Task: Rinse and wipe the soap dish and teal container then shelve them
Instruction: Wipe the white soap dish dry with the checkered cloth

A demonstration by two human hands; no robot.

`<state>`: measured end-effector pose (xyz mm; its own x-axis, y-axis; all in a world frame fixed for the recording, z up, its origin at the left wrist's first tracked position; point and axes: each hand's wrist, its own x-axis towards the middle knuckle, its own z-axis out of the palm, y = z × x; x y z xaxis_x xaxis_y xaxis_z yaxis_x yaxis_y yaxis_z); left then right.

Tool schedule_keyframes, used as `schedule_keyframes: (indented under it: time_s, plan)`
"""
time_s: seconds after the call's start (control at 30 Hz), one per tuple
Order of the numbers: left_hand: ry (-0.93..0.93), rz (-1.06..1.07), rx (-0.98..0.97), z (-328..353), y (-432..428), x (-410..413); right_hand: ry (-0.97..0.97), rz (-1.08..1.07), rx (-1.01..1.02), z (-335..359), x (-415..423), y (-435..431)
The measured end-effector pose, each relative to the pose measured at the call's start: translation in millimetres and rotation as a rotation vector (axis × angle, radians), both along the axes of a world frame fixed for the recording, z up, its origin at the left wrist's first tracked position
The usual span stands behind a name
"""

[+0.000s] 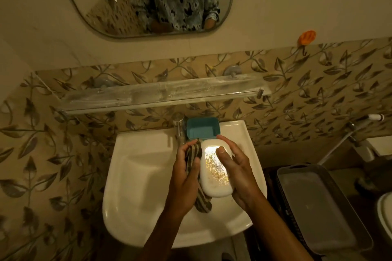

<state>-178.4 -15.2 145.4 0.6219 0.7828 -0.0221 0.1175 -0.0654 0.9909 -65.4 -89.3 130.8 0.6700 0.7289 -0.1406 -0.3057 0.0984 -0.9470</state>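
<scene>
L fingers [184, 150] grip cloth [203, 203] | R fingers [228, 142] grip soap dish [214, 178] | teal container [202, 130]: sink [238, 133] rim

Head-worn view (wide-angle), facing steeply down, close above sink [137, 176]

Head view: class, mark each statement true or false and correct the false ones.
1. The right hand grips the white soap dish above the sink. True.
2. The teal container stands on the glass shelf. False: it sits below that shelf, on the sink's back rim beside the tap.
3. The left hand holds a striped cloth. True.
4. The teal container has its lid on. False: it is open on top and looks empty.
</scene>
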Motion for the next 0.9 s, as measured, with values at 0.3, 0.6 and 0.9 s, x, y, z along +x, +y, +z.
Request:
schedule_keyframes:
  time_s: [0.3,0.6,0.9]
  plan:
    - [-0.036,-0.056,0.038,5.7,-27.2,0.6,0.088,-0.278,0.055,25.7,16.3,25.6]
    - [-0.049,-0.037,0.076,15.3,3.2,3.2,0.043,-0.007,0.067,4.4,-2.3,2.7]
    - [-0.032,-0.101,0.132,6.2,-23.0,-2.4,0.19,-0.042,0.08,-5.4,1.6,-3.7]
